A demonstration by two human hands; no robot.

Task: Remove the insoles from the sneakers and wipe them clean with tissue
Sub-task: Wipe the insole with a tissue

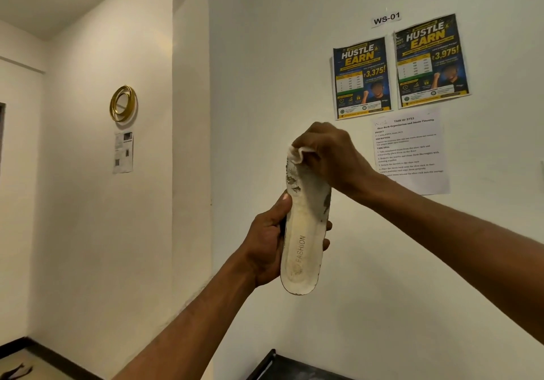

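Note:
A worn white insole [303, 232] marked "FASHION" stands upright in front of the wall, heel end down, with dark scuffed patches near its toe end. My left hand [269, 245] grips it around the lower half, thumb on the left edge. My right hand [329, 156] is closed on a crumpled white tissue [298, 154] and presses it against the insole's toe end. No sneakers are in view.
A white wall faces me with two posters [400, 67], a "WS-01" label [386, 19] and a printed task sheet [412, 150]. A gold ring ornament [123, 103] hangs on the left wall. A dark surface's corner [282, 365] shows at the bottom.

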